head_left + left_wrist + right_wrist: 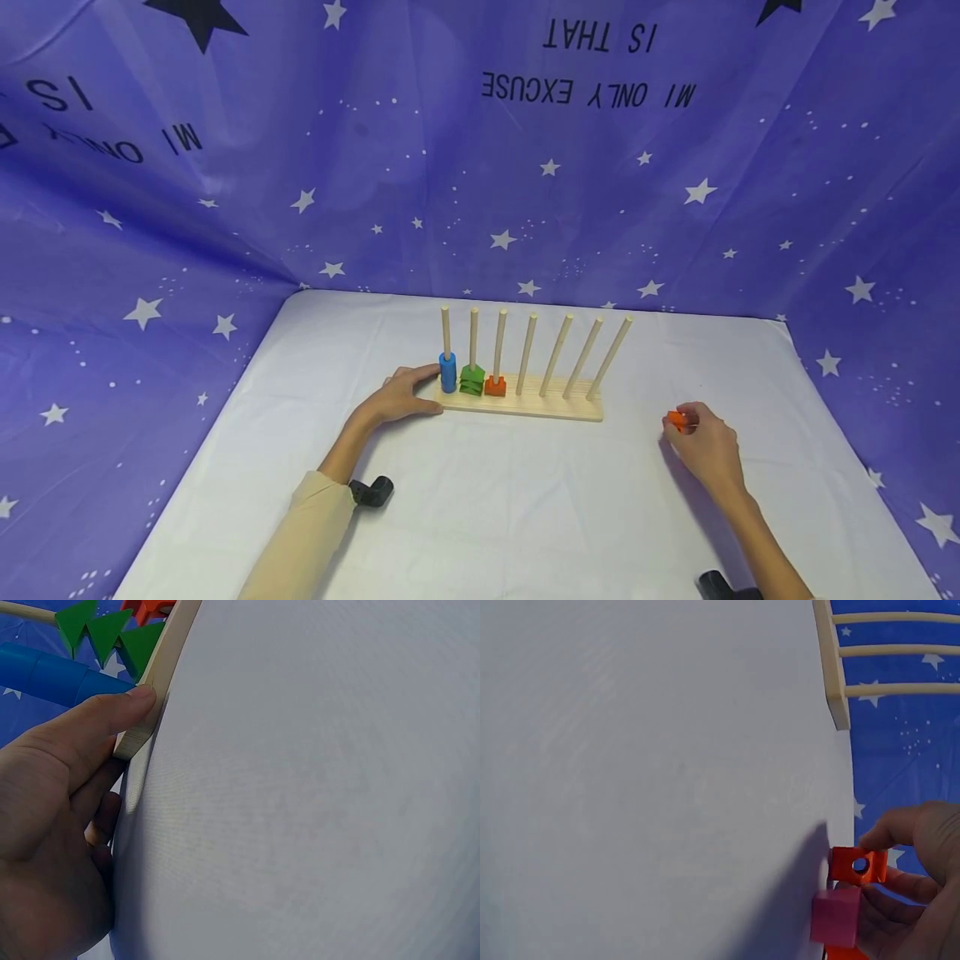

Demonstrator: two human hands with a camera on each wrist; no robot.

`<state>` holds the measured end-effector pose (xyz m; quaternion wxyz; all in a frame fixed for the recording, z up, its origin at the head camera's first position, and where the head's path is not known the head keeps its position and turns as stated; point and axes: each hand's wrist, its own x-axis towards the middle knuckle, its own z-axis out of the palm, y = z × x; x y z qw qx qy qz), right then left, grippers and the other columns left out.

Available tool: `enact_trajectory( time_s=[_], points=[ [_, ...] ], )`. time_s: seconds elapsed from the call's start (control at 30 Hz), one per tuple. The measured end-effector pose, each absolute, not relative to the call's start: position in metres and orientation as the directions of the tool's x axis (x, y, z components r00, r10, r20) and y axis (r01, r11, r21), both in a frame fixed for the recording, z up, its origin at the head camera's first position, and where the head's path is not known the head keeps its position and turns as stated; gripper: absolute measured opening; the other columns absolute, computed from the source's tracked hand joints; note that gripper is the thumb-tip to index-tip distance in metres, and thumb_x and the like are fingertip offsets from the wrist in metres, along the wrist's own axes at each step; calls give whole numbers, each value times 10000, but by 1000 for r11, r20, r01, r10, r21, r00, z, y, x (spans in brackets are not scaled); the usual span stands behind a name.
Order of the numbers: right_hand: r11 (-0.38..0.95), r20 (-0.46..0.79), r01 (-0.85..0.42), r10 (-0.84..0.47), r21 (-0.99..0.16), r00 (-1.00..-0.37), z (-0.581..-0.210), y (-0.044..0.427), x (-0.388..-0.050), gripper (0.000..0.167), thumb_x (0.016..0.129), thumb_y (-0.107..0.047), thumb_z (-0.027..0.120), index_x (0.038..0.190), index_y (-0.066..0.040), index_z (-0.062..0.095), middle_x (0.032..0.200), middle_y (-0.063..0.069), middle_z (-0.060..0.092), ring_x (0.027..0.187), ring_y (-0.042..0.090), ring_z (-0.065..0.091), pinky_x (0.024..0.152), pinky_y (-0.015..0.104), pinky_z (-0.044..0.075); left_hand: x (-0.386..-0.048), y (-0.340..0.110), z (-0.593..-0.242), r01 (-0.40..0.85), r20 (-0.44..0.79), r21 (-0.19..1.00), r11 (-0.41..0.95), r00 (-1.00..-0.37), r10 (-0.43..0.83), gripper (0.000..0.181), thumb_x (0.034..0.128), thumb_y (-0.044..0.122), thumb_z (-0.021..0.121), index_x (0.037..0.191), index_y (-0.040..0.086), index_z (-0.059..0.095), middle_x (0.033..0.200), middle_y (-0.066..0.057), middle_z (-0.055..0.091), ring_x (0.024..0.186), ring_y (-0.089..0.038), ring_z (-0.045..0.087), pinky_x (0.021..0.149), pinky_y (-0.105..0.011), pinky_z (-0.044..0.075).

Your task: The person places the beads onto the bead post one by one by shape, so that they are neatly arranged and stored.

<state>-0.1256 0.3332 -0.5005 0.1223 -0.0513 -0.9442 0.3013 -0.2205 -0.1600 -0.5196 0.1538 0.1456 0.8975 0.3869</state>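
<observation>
Right hand (707, 450) pinches orange block (842, 864), left hand (397, 400) grips wooden base (540, 407); white-covered table (517, 500), starry purple cloth (450, 187) behind.

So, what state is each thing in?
Left grip: holding board
Right grip: pinching orange piece
Orange piece: pinched
Board: lying flat
Pink piece: unclear whether held
Lower orange piece: mostly hidden
Blue stack: on leftmost peg
Green stack: on second peg
Red piece: on third peg
Other four pegs: bare
</observation>
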Motion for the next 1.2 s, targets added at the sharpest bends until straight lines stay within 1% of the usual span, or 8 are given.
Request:
enact_trajectory(
  time_s=[0.07, 0.2, 0.3, 0.4, 0.47, 0.7, 0.93, 1.2],
  points=[
    [818, 234, -7, 157, -576, -960, -497, 330, -128, 325, 878, -131, 730, 1137, 43, 640, 937, 200, 706, 797, 324, 663, 678, 331, 498, -221, -160, -519, 141, -164, 739, 659, -911, 378, 827, 810, 342, 814, 1513, 109, 447, 1496, -172, 455, 1306, -345, 383, 1075, -594, 278],
    [779, 304, -91, 133, -621, -943, -484, 323, -130, 358, 838, -27, 754, 1175, 44, 654, 958, 210, 716, 843, 345, 690, 704, 116, 453, -221, -159, -519, 145, -162, 737, 660, -910, 381, 824, 813, 344, 811, 1513, 107, 446, 1497, -176, 453, 1318, -351, 377, 1082, -601, 267],
    [723, 328, -151, 110, -674, -938, -468, 314, -130, 360, 825, 23, 763, 1172, 38, 668, 1010, 213, 716, 887, 165, 702, 739, 45, 440, -221, -159, -519, 147, -161, 736, 661, -910, 381, 827, 811, 344, 813, 1512, 106, 446, 1494, -177, 456, 1313, -351, 381, 1078, -601, 274],
    [648, 329, -203, 78, -734, -941, -452, 303, -130, 344, 834, 20, 776, 1164, 19, 678, 1052, 191, 713, 918, -19, 643, 781, 88, 481, -220, -159, -519, 146, -161, 738, 659, -911, 381, 827, 810, 341, 815, 1512, 105, 447, 1494, -174, 458, 1305, -349, 387, 1076, -597, 279],
    [594, 326, -231, 55, -771, -944, -442, 296, -131, 339, 852, 0, 774, 1177, 5, 677, 1071, 156, 709, 930, -78, 606, 805, 113, 492, -220, -159, -519, 146, -159, 740, 657, -911, 381, 827, 809, 339, 816, 1510, 103, 448, 1495, -173, 458, 1300, -350, 389, 1073, -596, 281],
    [361, 327, -310, -15, -879, -945, -405, 260, -132, 362, 881, 35, 731, 1227, 67, 631, 1110, 40, 690, 1011, 71, 643, 902, 184, 489, -219, -160, -520, 150, -156, 739, 656, -911, 383, 823, 807, 341, 817, 1506, 100, 454, 1493, -181, 458, 1306, -356, 388, 1073, -605, 277],
    [222, 438, -443, -71, -869, -896, -376, 219, -145, 377, 863, 121, 701, 1231, 82, 628, 1135, 85, 677, 1031, 143, 656, 924, 236, 498, -220, -161, -521, 161, -145, 739, 654, -910, 388, 821, 808, 344, 817, 1503, 96, 457, 1490, -179, 460, 1298, -359, 391, 1067, -605, 280],
    [78, 497, -505, -101, -860, -862, -358, 169, -167, 383, 883, 125, 672, 1259, 91, 609, 1164, 189, 663, 1067, 200, 652, 945, 293, 499, -219, -160, -517, 166, -142, 740, 652, -909, 392, 813, 811, 338, 811, 1502, 93, 459, 1491, -185, 458, 1314, -365, 383, 1077, -610, 263]
  ],
)
